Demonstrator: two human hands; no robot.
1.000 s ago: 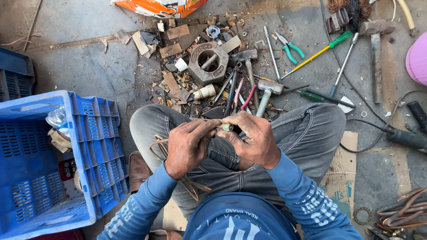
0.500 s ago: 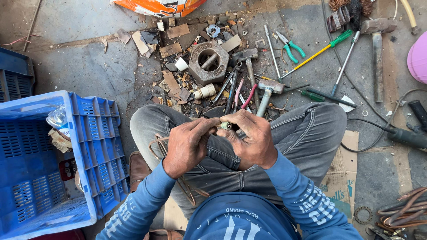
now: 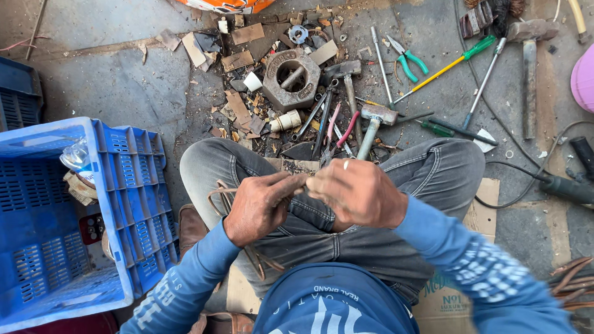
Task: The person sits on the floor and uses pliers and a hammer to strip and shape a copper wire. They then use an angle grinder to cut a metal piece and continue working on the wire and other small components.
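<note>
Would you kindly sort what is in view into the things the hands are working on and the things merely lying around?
In hand:
left hand and right hand, pinched together over the lap
brown wire strands looping from the left hand

Lying about:
blue crate
heavy hexagonal nut
hammer
green-handled pliers
yellow and green screwdriver
scrap pieces

Lots of colour in this one. Blue plastic crate (image 3: 133, 204) with a slotted grid pattern down its walls, and both sleeves (image 3: 476, 266) are blue too, speckled with white print. Jeans (image 3: 427, 170) are faded grey. The wires (image 3: 232, 192) look coppery brown. On the grey concrete floor (image 3: 117, 80): pliers (image 3: 406, 60) with bright green grips, a screwdriver (image 3: 451, 62) with yellow shaft and green handle, a dull grey hex nut (image 3: 291, 79). Pink thing (image 3: 583, 77) at the edge, tan cardboard (image 3: 486, 213) underneath.
</note>
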